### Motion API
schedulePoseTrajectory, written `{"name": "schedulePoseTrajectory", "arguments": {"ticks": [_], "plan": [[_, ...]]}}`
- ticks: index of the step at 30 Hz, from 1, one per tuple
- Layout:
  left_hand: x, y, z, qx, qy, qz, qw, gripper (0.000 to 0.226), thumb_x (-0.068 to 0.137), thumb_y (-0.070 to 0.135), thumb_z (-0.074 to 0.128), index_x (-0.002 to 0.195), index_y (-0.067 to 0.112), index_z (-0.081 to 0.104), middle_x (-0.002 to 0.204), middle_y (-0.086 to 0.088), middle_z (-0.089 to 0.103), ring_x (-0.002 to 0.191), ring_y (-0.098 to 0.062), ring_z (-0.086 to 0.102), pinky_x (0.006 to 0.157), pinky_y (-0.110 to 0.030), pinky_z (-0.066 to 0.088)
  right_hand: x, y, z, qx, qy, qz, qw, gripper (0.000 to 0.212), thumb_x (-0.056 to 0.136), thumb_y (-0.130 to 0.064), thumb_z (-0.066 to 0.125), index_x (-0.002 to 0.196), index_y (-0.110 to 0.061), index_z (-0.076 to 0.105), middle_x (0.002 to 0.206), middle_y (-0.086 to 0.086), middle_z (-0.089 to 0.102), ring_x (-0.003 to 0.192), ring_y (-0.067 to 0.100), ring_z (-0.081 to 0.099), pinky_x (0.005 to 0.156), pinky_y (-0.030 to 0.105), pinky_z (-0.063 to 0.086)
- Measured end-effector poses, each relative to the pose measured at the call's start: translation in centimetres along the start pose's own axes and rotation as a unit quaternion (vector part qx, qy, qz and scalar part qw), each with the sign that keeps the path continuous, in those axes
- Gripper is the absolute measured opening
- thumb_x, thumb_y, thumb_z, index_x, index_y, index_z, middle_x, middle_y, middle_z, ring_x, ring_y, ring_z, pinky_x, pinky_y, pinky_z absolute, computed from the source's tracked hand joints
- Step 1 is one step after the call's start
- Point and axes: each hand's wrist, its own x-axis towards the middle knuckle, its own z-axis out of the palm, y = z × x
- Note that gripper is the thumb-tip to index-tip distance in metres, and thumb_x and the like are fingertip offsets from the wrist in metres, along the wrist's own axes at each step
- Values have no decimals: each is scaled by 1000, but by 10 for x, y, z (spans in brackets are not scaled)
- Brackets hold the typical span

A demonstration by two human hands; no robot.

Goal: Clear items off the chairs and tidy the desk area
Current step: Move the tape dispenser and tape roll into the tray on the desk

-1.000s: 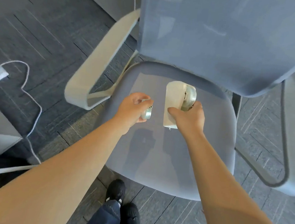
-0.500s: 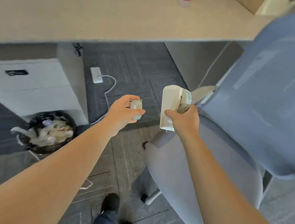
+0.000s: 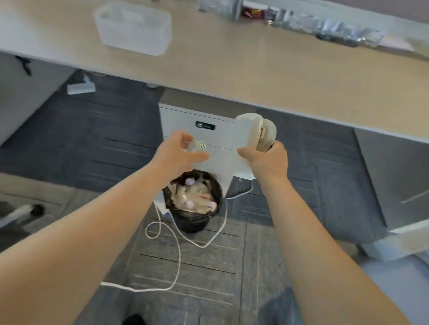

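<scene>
Fingers (image 3: 195,158) of my left hand (image 3: 178,151) are curled snug round a small pale gadget (image 3: 199,146) w/ a dotted grille, thumb underneath. Right hand (image 3: 266,161) is clamped on a bigger white device (image 3: 246,141) w/ a round beige part, held upright. Both things hang in mid-air just short of the worktop (image 3: 242,69), above the bin (image 3: 193,204) and the white cable (image 3: 178,263) on the floor. Change: a sec ago both hands were down at the chair seat lifting these; now I've swung round to face the worktop, chair (image 3: 407,257) only at frame edge, right. So, I'd say, that seat is cleared and what's left is setting both down, maybe near the clear tub (image 3: 134,28).
</scene>
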Motion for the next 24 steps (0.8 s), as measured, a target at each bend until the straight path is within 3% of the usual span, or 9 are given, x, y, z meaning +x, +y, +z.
{"name": "schedulePoseTrajectory", "arguments": {"ticks": [4, 8, 15, 24], "plan": [[21, -11, -74, 19, 30, -10, 999, 50, 78, 20, 68, 121, 8, 47, 126, -12, 54, 114, -26, 54, 93, -40, 50, 5, -31, 72, 22, -27, -11, 999, 58, 74, -13, 71, 121, -2, 40, 100, 3, 47, 89, 20, 50, 75, 29, 40], [45, -8, -127, 14, 64, 0, 998, 45, 80, 19, 65, 122, 9, 49, 123, -8, 56, 106, -20, 53, 88, -33, 49, 19, -62, 128, 27, -65, -29, 997, 59, 74, -13, 71, 121, -3, 37, 96, 2, 47, 83, 18, 50, 60, 22, 40], [109, 12, -180, 14, 124, 5, 992, 47, 79, 21, 66, 122, 14, 48, 126, -4, 55, 114, -21, 52, 101, -43, 45, 80, -113, 192, 33, -108, -57, 992, 59, 74, -13, 70, 122, -4, 37, 91, -1, 46, 87, 18, 48, 55, 17, 37], [211, 59, -196, -2, 146, 19, 989, 52, 78, 21, 68, 124, 12, 47, 127, -6, 53, 113, -22, 51, 101, -41, 44, 185, -175, 221, 36, -130, -61, 989, 59, 72, -14, 72, 119, -5, 39, 78, -10, 43, 86, 19, 50, 76, 30, 41]]}}
